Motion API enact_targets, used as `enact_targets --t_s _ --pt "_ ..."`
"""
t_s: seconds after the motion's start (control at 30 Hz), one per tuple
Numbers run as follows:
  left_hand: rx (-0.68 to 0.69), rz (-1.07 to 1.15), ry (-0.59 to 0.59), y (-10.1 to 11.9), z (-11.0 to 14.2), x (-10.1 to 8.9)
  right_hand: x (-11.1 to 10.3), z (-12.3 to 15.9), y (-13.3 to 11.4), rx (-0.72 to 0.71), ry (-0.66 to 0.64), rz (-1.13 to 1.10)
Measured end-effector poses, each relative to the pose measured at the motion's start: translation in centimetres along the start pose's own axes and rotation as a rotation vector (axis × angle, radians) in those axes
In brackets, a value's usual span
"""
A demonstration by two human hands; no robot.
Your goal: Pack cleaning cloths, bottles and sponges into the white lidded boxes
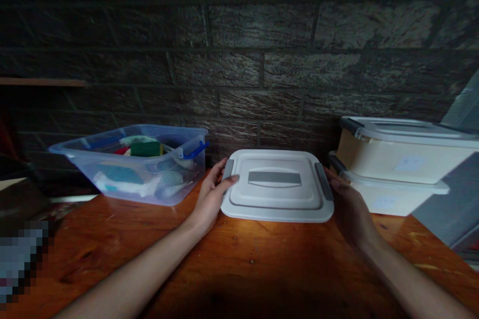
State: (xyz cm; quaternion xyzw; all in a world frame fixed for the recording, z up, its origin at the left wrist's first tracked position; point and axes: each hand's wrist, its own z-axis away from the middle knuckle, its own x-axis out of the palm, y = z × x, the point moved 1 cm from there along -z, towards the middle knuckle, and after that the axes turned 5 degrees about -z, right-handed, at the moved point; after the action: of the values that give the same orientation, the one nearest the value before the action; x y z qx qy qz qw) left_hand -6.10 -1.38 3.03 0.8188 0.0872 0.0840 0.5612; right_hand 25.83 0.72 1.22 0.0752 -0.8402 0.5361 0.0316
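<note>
A storage box with a white lid [277, 199] and a grey handle strip sits in front of me, its lid closed. My left hand [211, 197] grips the box's left end, thumb on the lid's edge by the grey latch [227, 174] and fingers along the side. At the opposite end, my right hand [348, 204] presses against the side by the other grey latch [324, 180]; its fingertips are partly hidden. The lid covers whatever the box holds.
A clear blue-tinted bin [138, 179] to the left holds a green sponge [145, 149] and other items. Two stacked cream boxes [396, 159] with white lids stand on the right. Behind the wooden table [254, 269] rises a dark brick wall [239, 70].
</note>
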Motion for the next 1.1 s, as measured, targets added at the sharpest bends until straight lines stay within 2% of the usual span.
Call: enact_targets --t_s 0.07,0.13,0.27,0.47,0.63,0.8,0.93,1.1 --pt "-0.021 0.003 -0.076 0.2 0.0 0.0 0.2 -0.1 -0.3 0.053 0.079 -0.011" --pt "-0.001 -0.042 -0.105 0.5 0.0 -0.1 0.5 -0.1 -0.8 0.069 0.106 -0.012" --pt "0.056 -0.148 -0.102 1.1 0.1 -0.6 0.9 0.0 -1.7 0.069 0.059 0.043" --pt "0.028 -0.177 -0.181 1.8 0.3 -0.7 0.0 -0.4 -2.0 0.151 0.030 0.140" --pt "-0.070 -0.142 -0.209 1.6 -0.1 -0.9 0.0 -0.4 -2.6 0.184 0.019 0.095" --pt "-0.189 -0.077 -0.163 1.4 -0.1 -0.9 0.3 -0.1 -3.1 0.308 -0.016 0.032" --pt "-0.311 -0.010 -0.185 1.3 0.2 -0.6 0.6 0.2 -3.5 0.434 -0.066 -0.013" --pt "-0.395 0.015 -0.222 1.2 0.2 -0.6 0.9 0.1 -3.8 0.458 -0.103 -0.029"
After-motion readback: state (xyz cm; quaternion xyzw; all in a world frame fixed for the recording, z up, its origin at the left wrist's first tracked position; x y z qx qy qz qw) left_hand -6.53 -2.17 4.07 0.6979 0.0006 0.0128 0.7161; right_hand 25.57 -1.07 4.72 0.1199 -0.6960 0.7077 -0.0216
